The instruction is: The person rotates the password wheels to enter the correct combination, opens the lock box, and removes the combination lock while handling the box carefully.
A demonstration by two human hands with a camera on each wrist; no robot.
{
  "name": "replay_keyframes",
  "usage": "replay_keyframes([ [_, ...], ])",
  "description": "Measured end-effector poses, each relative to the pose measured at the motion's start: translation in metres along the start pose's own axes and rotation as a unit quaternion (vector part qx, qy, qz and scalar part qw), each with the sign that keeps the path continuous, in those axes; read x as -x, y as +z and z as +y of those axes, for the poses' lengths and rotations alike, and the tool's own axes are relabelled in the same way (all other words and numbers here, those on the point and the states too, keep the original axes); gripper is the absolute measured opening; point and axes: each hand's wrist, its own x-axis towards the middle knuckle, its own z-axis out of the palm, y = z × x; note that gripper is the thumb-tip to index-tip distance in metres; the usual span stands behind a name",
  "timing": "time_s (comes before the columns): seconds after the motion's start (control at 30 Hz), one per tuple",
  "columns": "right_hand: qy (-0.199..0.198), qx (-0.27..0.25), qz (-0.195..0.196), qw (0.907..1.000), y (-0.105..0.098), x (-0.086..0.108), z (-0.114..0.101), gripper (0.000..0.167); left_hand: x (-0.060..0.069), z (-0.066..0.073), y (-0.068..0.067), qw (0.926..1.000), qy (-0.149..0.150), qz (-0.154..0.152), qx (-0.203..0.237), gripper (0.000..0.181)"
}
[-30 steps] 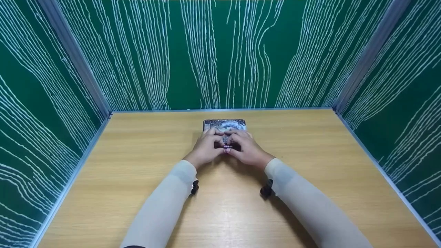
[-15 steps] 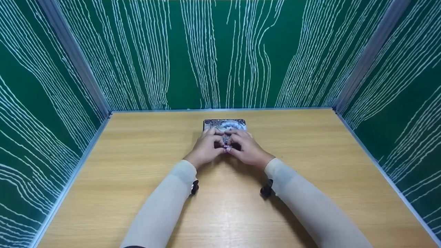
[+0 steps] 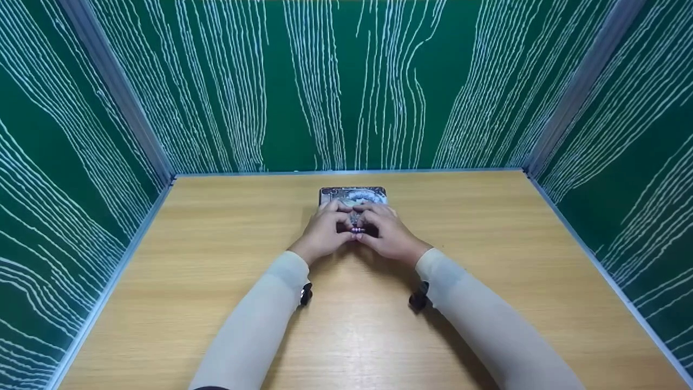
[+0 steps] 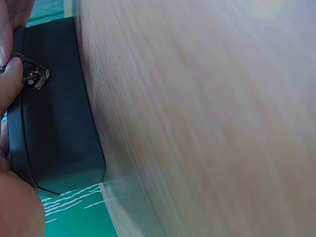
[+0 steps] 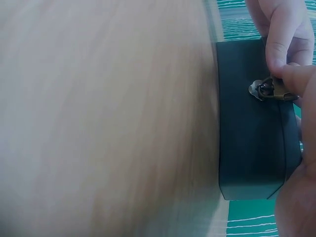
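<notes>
A small box with a dark, patterned lid (image 3: 354, 194) sits towards the back of the table. Its plain dark front (image 4: 59, 123) faces me and carries a metal clasp (image 4: 38, 77) with a ring. My left hand (image 3: 324, 232) and right hand (image 3: 389, 233) meet at the front of the box, with fingers curled over the lid. Both thumbs come together at the clasp, and in the right wrist view a brass-coloured piece (image 5: 281, 90) of it is pinched at the thumb tips. The fingers hide part of the clasp and the lid.
The wooden table (image 3: 216, 271) runs from my arms to the back wall. Green panels (image 3: 303, 81) with white wavy lines stand behind and on both sides, with grey metal posts (image 3: 116, 86) at the corners. Dark wrist cameras (image 3: 306, 294) hang under both sleeves.
The thumb tips shift very slightly at the clasp. The box and both arms stay in the same place.
</notes>
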Motion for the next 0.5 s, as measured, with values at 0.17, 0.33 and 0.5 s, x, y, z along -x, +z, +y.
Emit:
replay_keyframes([
  [0.17, -0.003, 0.001, 0.002, 1.0, -0.0001, -0.0002, 0.0004, 0.022, 0.0, 0.0006, -0.0009, 1.0, -0.008, -0.002, 0.003, 0.016],
  [0.33, -0.01, 0.0, 0.003, 0.9999, 0.0006, 0.0004, 0.001, 0.021, 0.0007, 0.0012, -0.0015, 0.9999, -0.014, -0.005, 0.004, 0.017],
  [0.5, -0.015, 0.005, 0.009, 0.9998, 0.0016, 0.001, 0.0009, 0.021, 0.0005, 0.0015, -0.0014, 0.9999, -0.012, -0.005, 0.002, 0.017],
])
